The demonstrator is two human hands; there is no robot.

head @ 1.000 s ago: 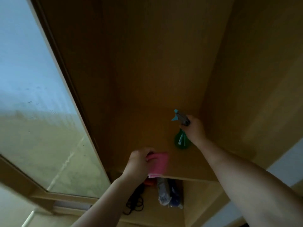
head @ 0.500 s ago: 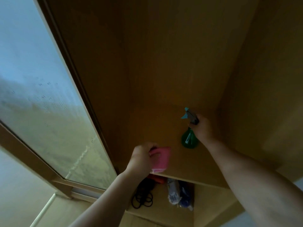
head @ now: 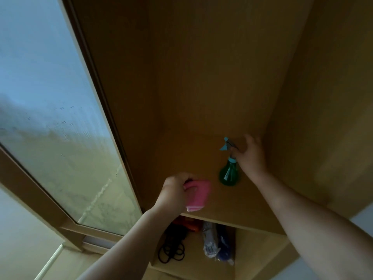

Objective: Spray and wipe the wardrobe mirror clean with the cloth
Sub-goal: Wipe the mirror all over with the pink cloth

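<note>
The wardrobe mirror (head: 50,138) fills the left side, misted, with droplets on its glass. A green spray bottle (head: 229,174) with a light blue trigger head stands upright on a wooden shelf (head: 238,207) inside the wardrobe. My right hand (head: 251,156) is beside the bottle's neck with its fingers lifted off and fairly straight, the thumb side still close to the neck. My left hand (head: 173,190) grips a folded pink cloth (head: 196,196) that lies on the shelf near its front edge, left of the bottle.
Below the shelf, a lower compartment holds a coiled black cord (head: 171,249), an orange item (head: 189,225) and plastic-wrapped packs (head: 218,243). Wooden walls close in the back and right. The mirror's wooden frame (head: 40,199) runs diagonally at lower left.
My right hand has uncurled from the bottle's trigger head and now sits beside the neck. The bottle stands on the shelf. My left hand still holds the cloth in the same spot.
</note>
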